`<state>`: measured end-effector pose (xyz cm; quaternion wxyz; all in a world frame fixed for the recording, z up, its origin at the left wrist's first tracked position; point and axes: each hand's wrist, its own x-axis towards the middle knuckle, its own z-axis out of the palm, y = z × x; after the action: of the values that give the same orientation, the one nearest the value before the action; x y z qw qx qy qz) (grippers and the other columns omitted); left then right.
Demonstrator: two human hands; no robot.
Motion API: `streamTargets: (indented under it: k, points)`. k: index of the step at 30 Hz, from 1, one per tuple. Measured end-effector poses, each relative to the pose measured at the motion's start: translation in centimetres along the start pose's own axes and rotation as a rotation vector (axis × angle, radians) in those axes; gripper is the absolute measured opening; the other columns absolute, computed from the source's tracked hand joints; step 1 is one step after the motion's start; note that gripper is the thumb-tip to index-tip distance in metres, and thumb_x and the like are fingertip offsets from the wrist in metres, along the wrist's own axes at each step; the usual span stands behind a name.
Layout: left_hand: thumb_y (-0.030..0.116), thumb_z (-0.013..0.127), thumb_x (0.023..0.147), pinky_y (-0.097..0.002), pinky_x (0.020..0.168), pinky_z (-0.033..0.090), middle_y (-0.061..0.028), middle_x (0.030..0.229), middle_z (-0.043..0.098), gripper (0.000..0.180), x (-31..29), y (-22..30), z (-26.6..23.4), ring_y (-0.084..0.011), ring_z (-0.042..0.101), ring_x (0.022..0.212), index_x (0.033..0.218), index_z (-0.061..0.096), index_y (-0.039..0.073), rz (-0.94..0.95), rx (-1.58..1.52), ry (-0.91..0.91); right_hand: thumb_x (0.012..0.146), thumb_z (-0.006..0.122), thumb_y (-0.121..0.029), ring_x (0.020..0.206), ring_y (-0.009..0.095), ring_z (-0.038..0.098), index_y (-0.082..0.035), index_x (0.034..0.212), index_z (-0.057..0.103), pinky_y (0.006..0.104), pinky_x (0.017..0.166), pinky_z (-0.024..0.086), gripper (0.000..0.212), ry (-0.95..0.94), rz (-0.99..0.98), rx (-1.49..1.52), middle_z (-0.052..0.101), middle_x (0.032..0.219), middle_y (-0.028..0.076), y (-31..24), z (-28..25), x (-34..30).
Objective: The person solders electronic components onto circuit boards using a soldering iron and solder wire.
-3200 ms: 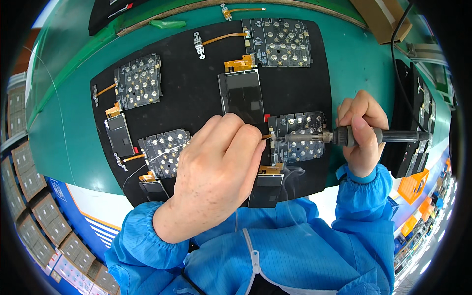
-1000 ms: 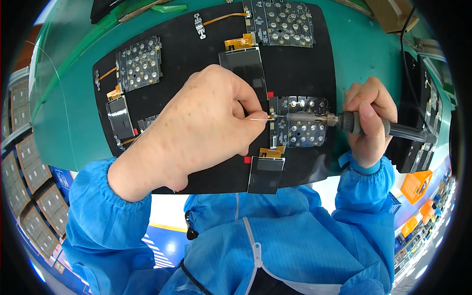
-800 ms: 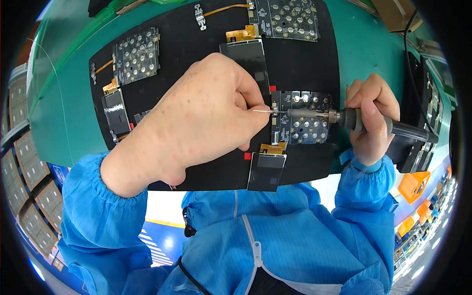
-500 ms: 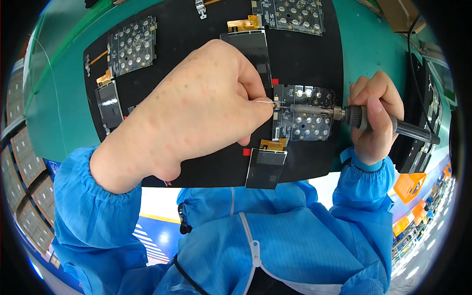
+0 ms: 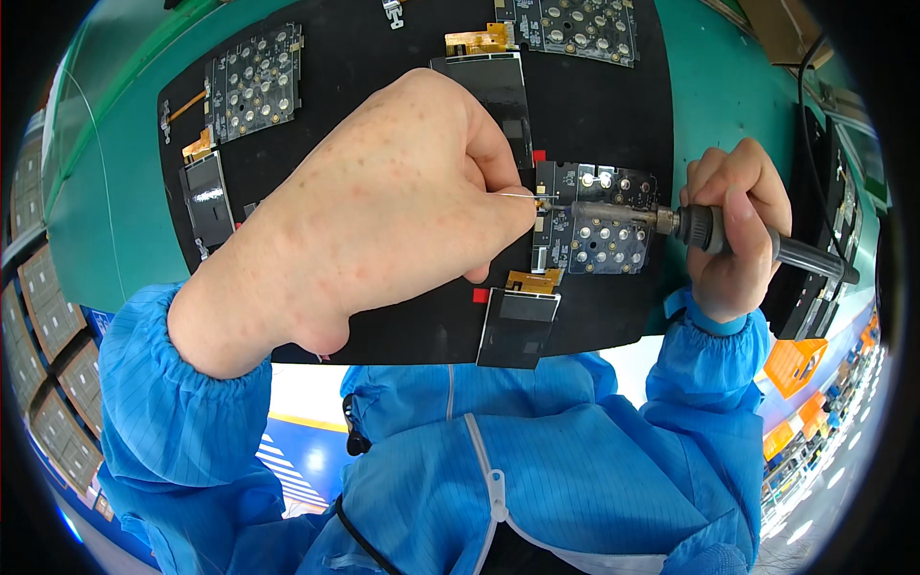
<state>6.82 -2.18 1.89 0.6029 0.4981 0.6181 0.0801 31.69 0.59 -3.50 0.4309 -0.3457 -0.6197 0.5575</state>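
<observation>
My right hand (image 5: pixel 743 216) grips a soldering iron (image 5: pixel 704 228) by its dark handle, its shaft pointing left across a dark circuit board (image 5: pixel 613 251) with round silvery contacts. The iron's tip reaches the board's left edge. There, my left hand (image 5: pixel 402 201) pinches a thin silvery solder wire (image 5: pixel 518 195), its end close to the tip. Exactly where tip, wire and board touch is too small to tell. A small display (image 5: pixel 518 331) hangs off this board's lower left by an orange flex cable (image 5: pixel 534 281).
A black mat (image 5: pixel 604 115) on the green table (image 5: pixel 714 105) carries more boards: one (image 5: pixel 254 81) at far left with a display (image 5: pixel 206 196), another (image 5: pixel 575 29) at the top with a display (image 5: pixel 494 91). A black cable (image 5: pixel 805 125) runs down the right side.
Both hands keep their grips, and the iron's tip stays at the board's left edge. My left forearm and the boards at left sit slightly further left in the picture.
</observation>
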Motion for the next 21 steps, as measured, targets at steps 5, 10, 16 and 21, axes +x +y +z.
streamTargets:
  k: [5, 10, 16, 21]
  points:
    - [0.009, 0.065, 0.086, -0.0209, 0.047, 0.04, -0.0055, 0.054, 0.062, 0.017, 0.05, -0.05, -0.07, -0.0065, 0.058, 0.047, 0.078, 0.069, -0.005, -0.003, 0.004, -0.002, 0.084, 0.057, -0.022, 0.062, 0.009, 0.038, -0.001, 0.075, 0.051, 0.0254, 0.056, 0.026, 0.024, -0.022, 0.024, 0.004, 0.05, 0.07, 0.006, -0.06, -0.14, -0.05]
    - [0.008, 0.064, 0.085, -0.0202, 0.047, 0.039, -0.0053, 0.053, 0.062, 0.016, -0.08, 0.11, -0.07, -0.0059, 0.057, 0.046, 0.078, 0.069, -0.005, 0.001, 0.007, 0.005, 0.086, 0.057, -0.024, 0.061, 0.009, 0.037, 0.0, 0.076, 0.052, 0.0255, 0.055, 0.025, 0.026, -0.025, 0.008, 0.006, 0.048, 0.068, 0.005, 0.07, -0.19, -0.05]
    - [0.008, 0.064, 0.084, -0.0198, 0.047, 0.039, -0.0056, 0.053, 0.062, 0.016, 0.07, -0.08, -0.12, -0.0059, 0.057, 0.046, 0.078, 0.069, -0.005, 0.008, 0.053, 0.009, 0.086, 0.057, -0.025, 0.06, 0.008, 0.036, 0.0, 0.077, 0.052, 0.0252, 0.055, 0.024, 0.027, -0.036, 0.025, 0.004, 0.048, 0.069, 0.005, 0.02, -0.24, 0.07]
    - [0.008, 0.064, 0.084, -0.0205, 0.046, 0.039, -0.0067, 0.055, 0.063, 0.016, 0.04, -0.31, -0.11, -0.0063, 0.058, 0.048, 0.08, 0.07, -0.006, 0.009, 0.011, 0.004, 0.085, 0.057, -0.025, 0.061, 0.008, 0.036, 0.0, 0.077, 0.052, 0.0254, 0.055, 0.024, 0.027, -0.025, 0.03, 0.004, 0.047, 0.068, 0.005, 0.08, -0.26, -0.04]
